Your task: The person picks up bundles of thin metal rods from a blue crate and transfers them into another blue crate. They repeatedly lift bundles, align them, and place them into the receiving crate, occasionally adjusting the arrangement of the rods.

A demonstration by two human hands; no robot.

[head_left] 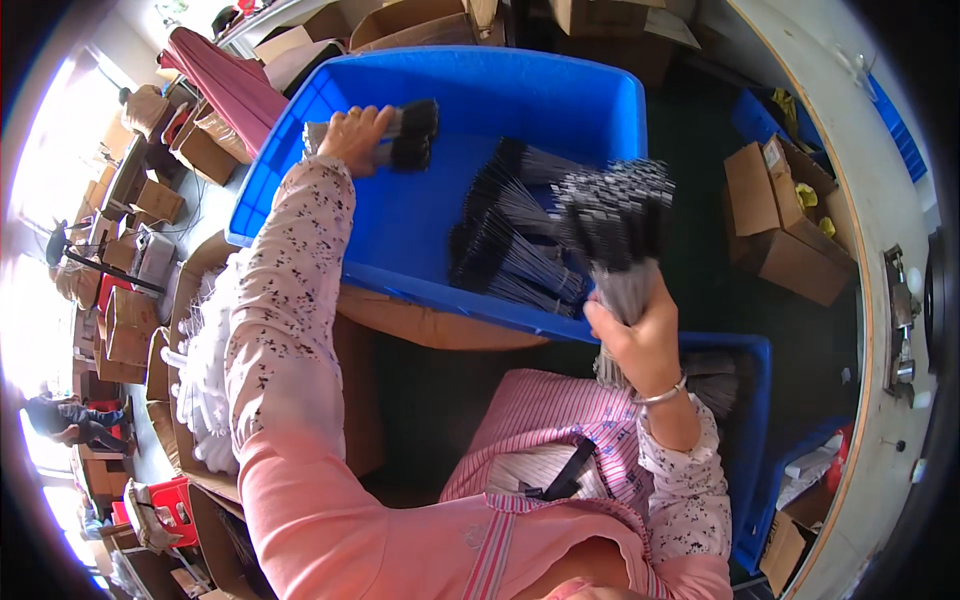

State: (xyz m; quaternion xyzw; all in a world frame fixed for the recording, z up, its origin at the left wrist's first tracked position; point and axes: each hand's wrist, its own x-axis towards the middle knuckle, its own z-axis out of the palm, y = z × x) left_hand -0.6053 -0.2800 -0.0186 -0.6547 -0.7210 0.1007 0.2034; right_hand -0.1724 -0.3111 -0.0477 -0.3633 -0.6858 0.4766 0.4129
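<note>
**Both hands are full of bundles**

The step in hand seems to be handling of bundles at the blue bin (480, 68). At the bin's 10 o'clock, the left hand (355, 138) has its fingers closed around smaller bundles (415, 122). Just outside its 4 o'clock, the right hand (648, 338) clamps a thick bundle (618, 215), dark end toward 12 o'clock. The next move probably calls for an even grip: the grey stems look thin, their black ends bushy. More bundles (515, 250) lie inside, toward 4 o'clock.

Black-ended grey bundle (615, 225) raised in right hand (645, 335); similar bundles (416, 120) sideways in left hand (355, 138); fanned bundles (505, 225) inside tub (500, 85)
</note>
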